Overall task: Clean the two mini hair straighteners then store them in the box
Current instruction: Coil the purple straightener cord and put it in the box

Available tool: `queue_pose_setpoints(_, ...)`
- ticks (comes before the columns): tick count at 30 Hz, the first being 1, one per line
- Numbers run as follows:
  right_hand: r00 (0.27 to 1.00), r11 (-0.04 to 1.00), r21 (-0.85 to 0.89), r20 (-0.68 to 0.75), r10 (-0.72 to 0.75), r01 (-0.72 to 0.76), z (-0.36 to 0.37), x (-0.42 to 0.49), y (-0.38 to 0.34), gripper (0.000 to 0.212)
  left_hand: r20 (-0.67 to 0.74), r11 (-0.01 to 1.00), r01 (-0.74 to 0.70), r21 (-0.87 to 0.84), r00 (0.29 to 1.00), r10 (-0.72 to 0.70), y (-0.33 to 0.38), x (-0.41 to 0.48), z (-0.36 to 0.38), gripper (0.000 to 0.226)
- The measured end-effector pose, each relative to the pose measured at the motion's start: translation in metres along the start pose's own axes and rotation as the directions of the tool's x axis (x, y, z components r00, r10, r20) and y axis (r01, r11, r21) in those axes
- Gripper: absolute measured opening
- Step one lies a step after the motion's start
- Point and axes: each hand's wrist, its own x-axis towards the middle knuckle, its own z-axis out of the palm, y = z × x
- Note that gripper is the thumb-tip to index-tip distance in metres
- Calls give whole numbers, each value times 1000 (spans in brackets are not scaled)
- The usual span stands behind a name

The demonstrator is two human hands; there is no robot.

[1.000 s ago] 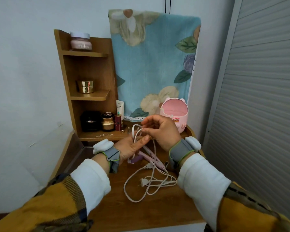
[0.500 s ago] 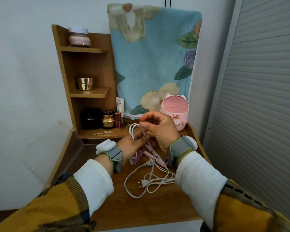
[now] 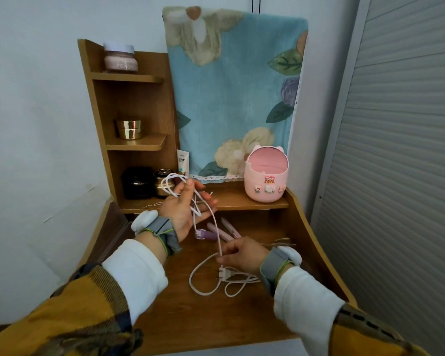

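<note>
Straightener cord (image 3: 219, 245) is being coiled — gripped by the left hand (image 3: 186, 210), pinched by the right hand (image 3: 242, 255); further winding is needed.

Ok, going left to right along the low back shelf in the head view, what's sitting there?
Black box → gold jar → white tube → pink bin. The left hand, holding loops of cord, overlaps the jar and tube, so it is left out of the order.
</note>
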Motion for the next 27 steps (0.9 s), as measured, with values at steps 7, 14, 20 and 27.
queue_pose_setpoints(7,974,988,147,-228,-10,44,-19,4,-4,13,-17,996,-41,76,999,43,-1,8,-14,31)
queue_pose_setpoints(14,882,856,382,-444,-159,347,-40,-8,-27,18,34,942,106,318,992,-123,-7,2,-18,32)
queue_pose_setpoints(20,806,819,292,-506,-306,494,-45,-6,-51,25,138,823,48,566,979,-152,-17,-4,-17,65)
queue_pose_setpoints(27,780,782,271,-490,-390,561,-41,-3,-70,27,328,699,-36,714,900,-288,-21,-7,-11,75)
